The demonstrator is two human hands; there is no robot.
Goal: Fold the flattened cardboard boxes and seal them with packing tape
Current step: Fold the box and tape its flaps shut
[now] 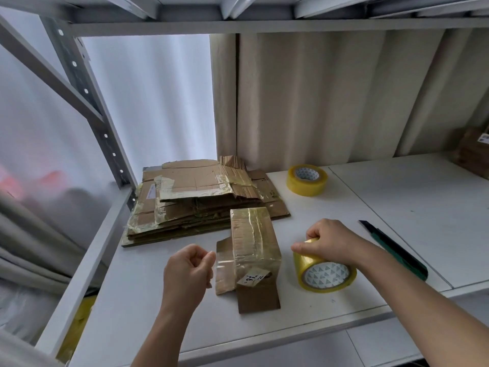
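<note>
White shelf board (185, 327) fills the lower half of the frame, seam running diagonally through its right part. Grey metal rack upright (87, 107) with bolt holes runs down the upper left; beige curtain (317, 96) hangs behind, upper centre to right.

Stack of flattened cardboard boxes (201, 202) lies centre left on the board, old tape strips all over it, top sheets crumpled.

Small folded box (254, 250) sits at lower centre, just in front of the stack and touching its front edge. Top wrapped in clear tape, 1 side flap sticking out left, 1 brown flap lying flat toward the bottom of the frame, white label with "91" near that end.

Left hand (189, 268), lower centre left, fingers curled, thumb and forefinger pinching the end of a clear tape strip (225, 263) that lies across the box's left flap. Can't tell whether the strip is stuck down along its whole length.

Right hand (330, 242), lower centre right, grips the top of a yellowish tape roll (324, 271) standing tilted on the board just right of the box, fingers curled over its rim.

2nd tape roll (307, 180) lies flat further back, centre right, well apart from the hands.

Green-black utility knife (394, 250) lies diagonally at right, near the right forearm.

Brown cardboard piece (473, 152) at far right edge, partly cut off.
</note>
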